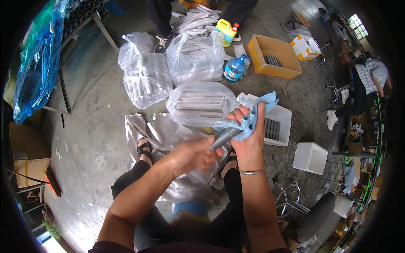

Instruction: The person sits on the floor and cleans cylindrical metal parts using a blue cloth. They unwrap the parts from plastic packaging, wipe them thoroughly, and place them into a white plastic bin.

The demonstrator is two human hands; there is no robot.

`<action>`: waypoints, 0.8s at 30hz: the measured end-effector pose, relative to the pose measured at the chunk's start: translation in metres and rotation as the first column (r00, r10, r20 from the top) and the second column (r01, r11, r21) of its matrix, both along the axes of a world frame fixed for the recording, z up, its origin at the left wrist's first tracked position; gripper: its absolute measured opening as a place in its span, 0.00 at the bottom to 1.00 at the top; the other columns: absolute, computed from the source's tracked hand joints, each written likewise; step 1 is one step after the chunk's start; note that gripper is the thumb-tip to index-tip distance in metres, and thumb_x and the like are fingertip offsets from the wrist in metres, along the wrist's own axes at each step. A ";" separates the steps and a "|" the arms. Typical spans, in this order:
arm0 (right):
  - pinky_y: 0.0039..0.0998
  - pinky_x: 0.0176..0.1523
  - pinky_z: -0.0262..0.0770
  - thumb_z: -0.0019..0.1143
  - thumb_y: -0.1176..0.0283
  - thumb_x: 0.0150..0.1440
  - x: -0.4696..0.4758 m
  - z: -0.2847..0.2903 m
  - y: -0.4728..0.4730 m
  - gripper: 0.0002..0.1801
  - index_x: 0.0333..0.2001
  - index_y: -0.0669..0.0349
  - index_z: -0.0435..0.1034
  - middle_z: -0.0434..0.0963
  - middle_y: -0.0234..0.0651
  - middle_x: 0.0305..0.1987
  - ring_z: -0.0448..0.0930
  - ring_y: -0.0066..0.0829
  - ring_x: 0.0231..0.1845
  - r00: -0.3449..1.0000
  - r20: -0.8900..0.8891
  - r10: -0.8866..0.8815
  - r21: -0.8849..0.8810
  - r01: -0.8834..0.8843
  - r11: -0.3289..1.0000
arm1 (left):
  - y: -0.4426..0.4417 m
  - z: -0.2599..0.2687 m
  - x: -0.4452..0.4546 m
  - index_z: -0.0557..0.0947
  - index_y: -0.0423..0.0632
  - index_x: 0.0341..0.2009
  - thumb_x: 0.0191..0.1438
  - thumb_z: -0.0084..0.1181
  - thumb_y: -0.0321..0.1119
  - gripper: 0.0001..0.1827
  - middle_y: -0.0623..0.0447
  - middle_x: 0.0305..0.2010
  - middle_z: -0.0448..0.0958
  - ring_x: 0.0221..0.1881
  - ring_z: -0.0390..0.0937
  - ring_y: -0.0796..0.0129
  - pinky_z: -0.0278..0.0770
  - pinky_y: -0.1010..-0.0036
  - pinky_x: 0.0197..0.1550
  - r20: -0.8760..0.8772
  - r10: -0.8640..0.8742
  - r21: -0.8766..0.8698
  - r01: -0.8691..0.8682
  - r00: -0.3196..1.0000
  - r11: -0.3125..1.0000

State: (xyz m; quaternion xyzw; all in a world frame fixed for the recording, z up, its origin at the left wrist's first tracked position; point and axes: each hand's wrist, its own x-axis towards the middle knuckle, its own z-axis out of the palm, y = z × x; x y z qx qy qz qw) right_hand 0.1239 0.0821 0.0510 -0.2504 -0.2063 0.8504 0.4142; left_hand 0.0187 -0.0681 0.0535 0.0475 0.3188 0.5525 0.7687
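My right hand (250, 142) grips a light blue cloth (250, 121), which is wrapped around one end of a dark grey cylindrical part (225, 138). The part's tapered, bare end points down and left, towards my left hand (193, 155). The fingers of that hand are at the tapered tip, slightly blurred; whether they pinch it is not clear. Behind my right hand, a white plastic bin (284, 126) holds several similar grey cylinders (272, 129). A clear plastic bag (202, 104) of paper-wrapped rods lies just beyond my hands.
More filled plastic bags (147, 76) stand ahead, near another person's legs (159, 15). A blue pump bottle (234, 69), a yellow jug (226, 31) and a cardboard box (275, 71) are at the upper right. An empty white bin (310, 158) and a stool (316, 218) stand right. Wrapping sheets (190, 186) lie between my feet.
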 end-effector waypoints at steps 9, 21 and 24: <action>0.35 0.38 0.74 0.60 0.53 0.56 -0.009 -0.003 -0.002 0.17 0.33 0.54 0.68 0.74 0.27 0.25 0.73 0.25 0.26 0.971 0.219 -0.094 -0.014 0.100 0.995 | 0.004 -0.006 0.018 0.75 0.35 0.41 0.54 0.62 0.36 0.18 0.52 0.20 0.72 0.21 0.70 0.65 0.68 0.69 0.26 -0.965 0.257 0.258 -0.007 -0.047 0.966; 0.34 0.39 0.75 0.59 0.50 0.55 -0.010 0.003 -0.007 0.20 0.32 0.55 0.68 0.73 0.27 0.25 0.72 0.24 0.27 0.986 0.155 -0.061 0.000 0.062 0.998 | -0.001 -0.012 0.006 0.77 0.38 0.39 0.55 0.60 0.45 0.20 0.55 0.23 0.72 0.21 0.70 0.69 0.64 0.75 0.24 -0.668 0.185 0.112 -0.148 0.721 0.983; 0.36 0.39 0.75 0.58 0.48 0.55 -0.012 -0.004 -0.006 0.21 0.34 0.55 0.69 0.73 0.28 0.26 0.73 0.26 0.27 0.971 0.226 -0.083 0.030 0.078 0.996 | 0.004 -0.005 0.017 0.76 0.37 0.40 0.50 0.66 0.30 0.16 0.57 0.24 0.73 0.23 0.73 0.69 0.70 0.73 0.27 -0.927 0.334 0.339 0.002 -0.171 0.941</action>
